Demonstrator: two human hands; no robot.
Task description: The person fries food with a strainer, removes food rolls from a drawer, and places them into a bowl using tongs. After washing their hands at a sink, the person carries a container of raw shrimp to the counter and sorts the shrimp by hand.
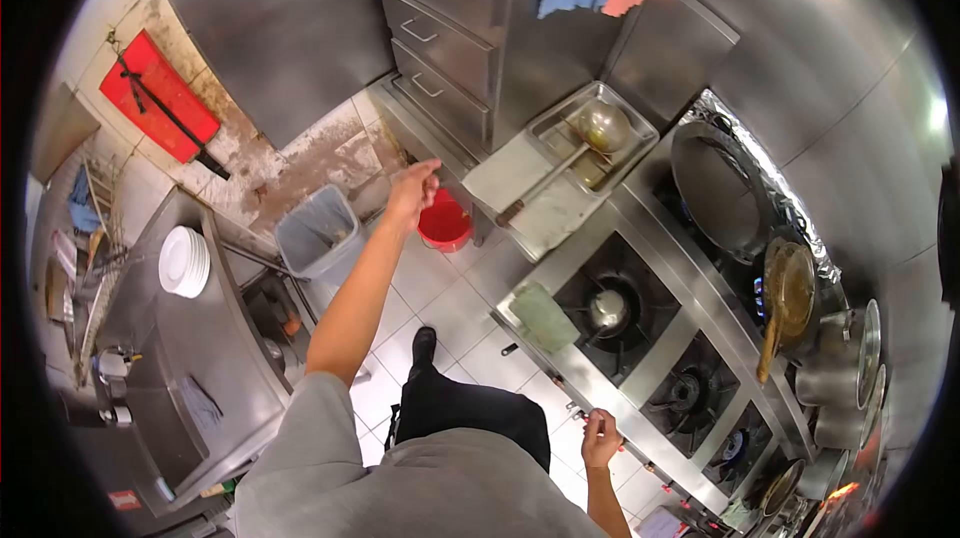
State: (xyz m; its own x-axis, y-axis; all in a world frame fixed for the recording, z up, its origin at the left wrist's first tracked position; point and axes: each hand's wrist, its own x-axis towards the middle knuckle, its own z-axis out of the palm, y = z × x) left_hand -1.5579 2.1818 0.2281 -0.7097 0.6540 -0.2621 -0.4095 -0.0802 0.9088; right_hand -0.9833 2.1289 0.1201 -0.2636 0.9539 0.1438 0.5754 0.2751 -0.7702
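Just beside the right hand — there stands the stove.

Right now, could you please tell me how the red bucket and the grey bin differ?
The bucket is bright red, while the bin is grey. The bucket has a round shape; the bin is boxier, with rounded corners. The bucket also looks smaller than the bin. Both are open at the top.
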